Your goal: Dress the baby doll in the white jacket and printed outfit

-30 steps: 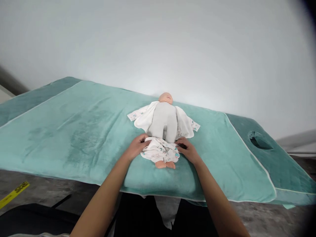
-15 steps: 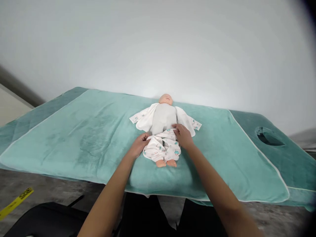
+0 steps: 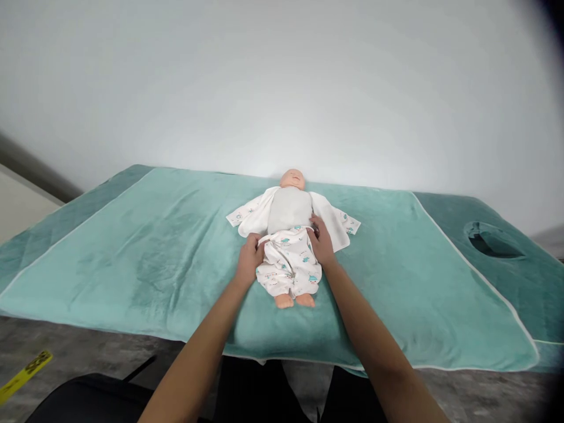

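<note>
A baby doll [image 3: 291,208] lies on its back on the green bed, head toward the wall and bare feet toward me. Its white baby jacket [image 3: 331,223] hangs open, with the sleeves spread to both sides over the doll's arms. White printed baby pants [image 3: 288,261] cover the legs up to the lower belly. My left hand [image 3: 251,258] is closed on the waistband at the left hip. At the opposite hip my right hand [image 3: 321,241] grips the waistband, thumb on the front. The grey torso shows above the pants.
A green cover [image 3: 132,252] with white piping lies over the bed, which stands against a pale wall [image 3: 282,82]. At the right end the bed has a face hole [image 3: 496,241]. A black seat [image 3: 90,399] and yellow floor tape [image 3: 25,376] are at lower left.
Both hands have drawn the pants up toward the belly. The gap that showed between the legs is now covered by cloth, and the front lies smoother.
</note>
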Demonstrator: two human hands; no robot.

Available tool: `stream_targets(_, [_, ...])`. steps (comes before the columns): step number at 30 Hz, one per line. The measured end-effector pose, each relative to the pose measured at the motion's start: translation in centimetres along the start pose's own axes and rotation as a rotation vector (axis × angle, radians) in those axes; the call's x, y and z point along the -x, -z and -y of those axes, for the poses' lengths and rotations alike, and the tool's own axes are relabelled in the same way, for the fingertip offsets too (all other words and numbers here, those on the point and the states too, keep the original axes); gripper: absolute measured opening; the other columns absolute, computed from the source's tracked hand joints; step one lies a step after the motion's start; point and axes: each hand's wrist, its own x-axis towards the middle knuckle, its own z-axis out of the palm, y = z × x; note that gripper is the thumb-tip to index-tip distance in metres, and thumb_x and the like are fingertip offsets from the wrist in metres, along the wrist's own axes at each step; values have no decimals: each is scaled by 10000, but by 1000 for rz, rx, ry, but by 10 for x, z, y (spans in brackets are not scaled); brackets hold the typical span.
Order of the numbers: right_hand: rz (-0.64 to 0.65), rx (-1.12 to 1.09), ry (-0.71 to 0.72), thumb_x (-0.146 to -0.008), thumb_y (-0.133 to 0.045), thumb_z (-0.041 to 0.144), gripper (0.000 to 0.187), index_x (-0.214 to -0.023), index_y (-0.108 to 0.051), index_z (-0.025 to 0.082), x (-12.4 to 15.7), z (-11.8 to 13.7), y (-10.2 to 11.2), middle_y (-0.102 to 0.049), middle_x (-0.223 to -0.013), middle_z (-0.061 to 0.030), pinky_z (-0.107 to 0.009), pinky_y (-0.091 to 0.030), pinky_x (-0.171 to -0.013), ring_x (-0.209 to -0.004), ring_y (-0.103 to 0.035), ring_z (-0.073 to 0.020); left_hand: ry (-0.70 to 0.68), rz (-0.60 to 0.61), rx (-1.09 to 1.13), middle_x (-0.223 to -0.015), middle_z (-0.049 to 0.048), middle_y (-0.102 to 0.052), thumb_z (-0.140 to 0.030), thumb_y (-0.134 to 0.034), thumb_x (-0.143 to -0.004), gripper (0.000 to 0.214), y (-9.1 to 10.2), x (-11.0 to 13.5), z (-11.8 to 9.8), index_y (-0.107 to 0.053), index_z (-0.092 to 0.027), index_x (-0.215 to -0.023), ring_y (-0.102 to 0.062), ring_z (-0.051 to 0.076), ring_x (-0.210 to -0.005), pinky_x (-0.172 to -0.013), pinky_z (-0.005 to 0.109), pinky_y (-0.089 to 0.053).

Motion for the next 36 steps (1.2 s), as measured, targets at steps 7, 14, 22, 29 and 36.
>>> stream_targets(7, [20, -54, 21, -943, -458, 382, 188, -1001, -559, 234, -3, -3, 4, -550, -1408, -99, -437, -398, -1109, -1320, -492, -221, -206, -47, -157, -930, 66, -647, -263, -587, -860, 115, -6, -53, -29, -552, -235, -966, -601, 251, -885, -747, 310, -403])
stream_targets(14, [-21, -87, -95, -907, -514, 397, 186, -903, -540, 213, -10, -16, 3, -576, -1263, -99, -356, -463, -960, -1079, -573, -193, 118, 80, 266, -799, 6, -618, -390, -678, -767, 210, -16, -70, -21, -613, -199, -826, -552, 163, -753, -713, 268, -418])
stream_targets(22, [83, -40, -357, -874, -563, 565, 347, -807, -543, 225, -9, -15, 13, -560, -718, 20, -264, -411, -608, -672, -491, -154, 253, 380, 613, -820, 29, -638, -401, -751, -698, 322, 4, -64, -8, -647, -170, -897, -575, 164, -733, -638, 265, -465])
stream_targets(29, [304, -323, -425, -872, -622, 518, 296, -862, -581, 225, -12, -4, 25, -591, -794, 23, -258, -428, -667, -738, -516, -151, 186, 677, 480, -874, -2, -636, -175, -804, -617, 524, 23, -75, 4, -606, -215, -1101, -580, 147, -764, -656, 217, -461])
stream_targets(36, [353, -551, -403, -703, -828, 354, 387, -1030, -641, 264, -15, 6, 23, -690, -1059, -23, -384, -494, -932, -1009, -618, -227, 152, 636, 679, -839, -14, -644, -188, -803, -633, 343, 13, -76, 24, -579, -186, -894, -594, 138, -752, -679, 230, -467])
